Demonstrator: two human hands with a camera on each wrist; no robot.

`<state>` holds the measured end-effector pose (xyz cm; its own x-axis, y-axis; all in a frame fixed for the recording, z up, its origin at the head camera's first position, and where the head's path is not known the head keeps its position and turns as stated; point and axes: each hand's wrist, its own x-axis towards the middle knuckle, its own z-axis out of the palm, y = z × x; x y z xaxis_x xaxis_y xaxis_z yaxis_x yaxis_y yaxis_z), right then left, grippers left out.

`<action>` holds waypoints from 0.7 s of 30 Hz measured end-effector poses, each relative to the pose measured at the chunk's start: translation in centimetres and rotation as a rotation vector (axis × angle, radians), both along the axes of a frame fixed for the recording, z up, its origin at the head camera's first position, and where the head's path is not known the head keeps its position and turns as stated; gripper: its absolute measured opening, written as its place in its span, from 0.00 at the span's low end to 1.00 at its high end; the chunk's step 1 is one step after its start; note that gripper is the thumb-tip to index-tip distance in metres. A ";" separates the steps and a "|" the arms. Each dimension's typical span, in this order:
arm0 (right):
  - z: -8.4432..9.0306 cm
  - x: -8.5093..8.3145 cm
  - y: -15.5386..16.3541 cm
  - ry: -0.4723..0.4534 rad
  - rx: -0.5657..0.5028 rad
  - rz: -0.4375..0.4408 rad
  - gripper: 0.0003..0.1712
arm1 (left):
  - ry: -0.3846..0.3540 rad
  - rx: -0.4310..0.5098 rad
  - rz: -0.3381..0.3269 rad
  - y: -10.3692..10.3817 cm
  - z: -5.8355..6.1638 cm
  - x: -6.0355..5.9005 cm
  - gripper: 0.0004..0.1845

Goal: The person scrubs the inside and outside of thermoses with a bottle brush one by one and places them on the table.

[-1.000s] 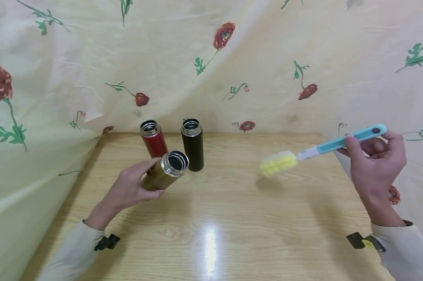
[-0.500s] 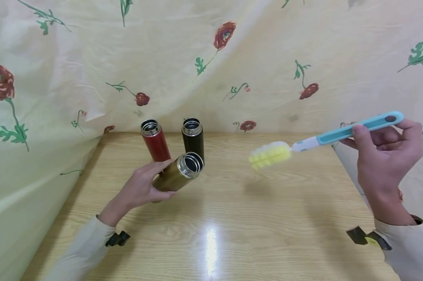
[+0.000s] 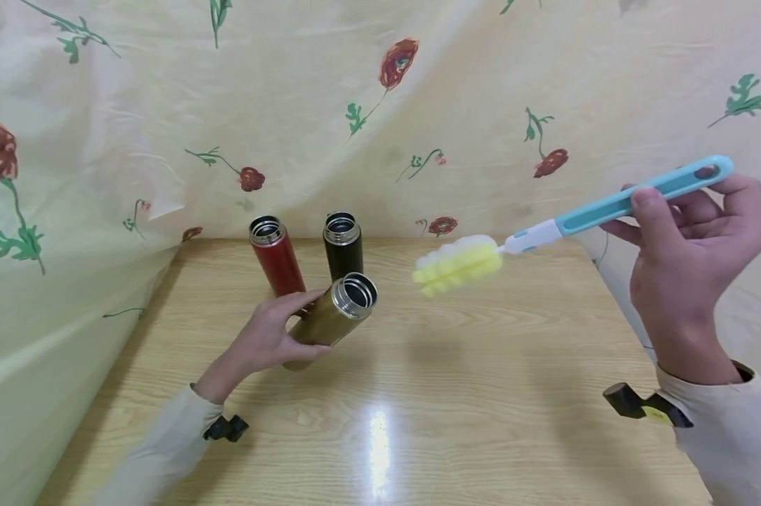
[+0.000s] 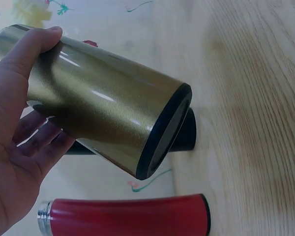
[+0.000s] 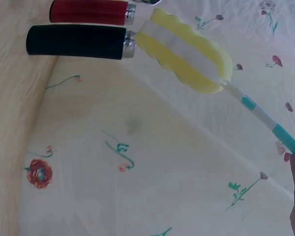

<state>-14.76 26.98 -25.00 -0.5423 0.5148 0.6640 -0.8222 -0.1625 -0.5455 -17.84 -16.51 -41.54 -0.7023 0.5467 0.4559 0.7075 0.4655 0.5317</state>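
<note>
Left hand [image 3: 272, 337] grips the gold flask [image 3: 332, 320], fingers and thumb curled round its body; flask is tilted, open mouth up and to the right, base lifted off the bench [image 3: 481, 393]. Right hand [image 3: 690, 246] pinches the brush [image 3: 570, 221] by its blue handle, up in the air right of the gold flask, sponge head [image 3: 457, 266] pointing at the flask mouth w/ a clear gap between them.

Room: red flask [image 3: 276, 256] and black flask [image 3: 343, 246] stand upright just behind the gold flask, near the bench's back edge where the flowered cloth [image 3: 380, 105] hangs. In the head view the gold flask overlaps the lower part of both, so whether it touches them can't be told. Bench in front and to the right of the gold flask is open wood, up to the right edge under the right hand. Cloth also drapes close along the bench's left edge.

Hidden/cut off: left wrist view shows the gold flask's dark base ring [image 4: 164, 130] but its mouth is out of frame; red flask [image 4: 128, 216] is cropped at the bottom. Right wrist view shows only a fingertip of the right hand at the edge, and the sponge head [image 5: 187, 51] covers the black flask's mouth.
</note>
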 end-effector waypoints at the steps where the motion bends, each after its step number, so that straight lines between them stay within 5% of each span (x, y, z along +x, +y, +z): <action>1: 0.2 -0.1 -0.2 0.003 -0.012 0.007 0.16 | -0.006 0.004 -0.008 0.1 -0.1 0.0 0.47; 8: 1.6 -0.7 -1.5 -0.029 -0.056 0.044 0.14 | -0.009 0.018 -0.044 1.0 -0.2 -0.1 0.45; 21: 0.7 -1.2 -3.6 -0.007 -0.026 0.146 0.15 | -0.014 -0.001 -0.073 2.2 0.2 -0.1 0.46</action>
